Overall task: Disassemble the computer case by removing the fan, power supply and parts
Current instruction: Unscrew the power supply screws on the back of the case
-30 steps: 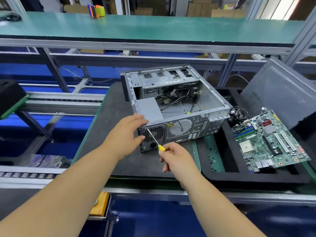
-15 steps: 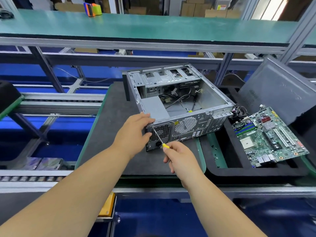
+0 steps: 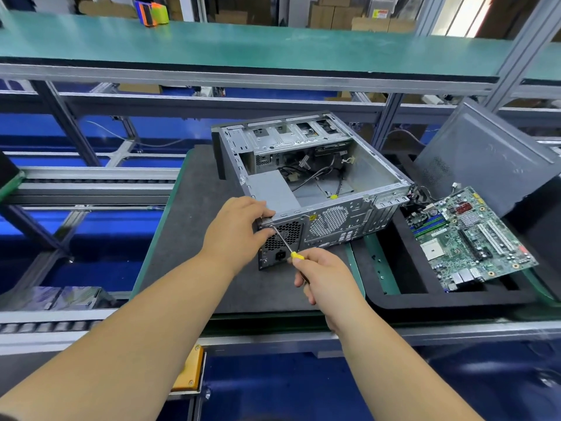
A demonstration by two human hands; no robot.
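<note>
Case [image 3: 358, 174] lying open on table [image 3: 194, 238], mostly gutted; loose cables inside. Panel [image 3: 485, 159] off, leaning right of case. Board [image 3: 473, 238] out, lying right of case. PSU [image 3: 273, 189] sitting in case's near-left corner, not yet out. Left hand [image 3: 239, 229] gripping that corner. Right hand [image 3: 324, 275] gripping screwdriver [image 3: 283, 241], tip now reaching upper-left PSU screw, higher than half second ago.

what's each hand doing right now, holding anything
Left hand: fingers curled over the rear top corner of the computer case, gripping it.
Right hand: holds the screwdriver, tip at that corner.
</note>
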